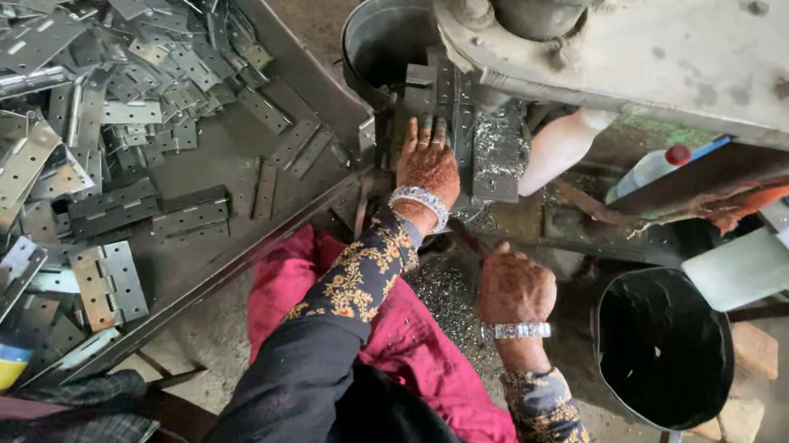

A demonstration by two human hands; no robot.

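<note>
- Left hand (428,162) is laid flat, fingers extended, on a dark metal piece (447,95) at the machine bed (494,154); nothing is gripped, piece is pressed down (exact shape can't be told).
- Piece lies straight ahead of the person, long axis approx. running away from the body; left hand is on it, right hand is well apart, nearer the body.
- Right hand (514,288) is clenched, lower down; what it holds can't be told.
- Surface: steel tray (243,264) to the left w/ heaped hinges (110,280).
- Room: metal shavings (450,296) by the knees, black bucket (663,347) at right.
</note>
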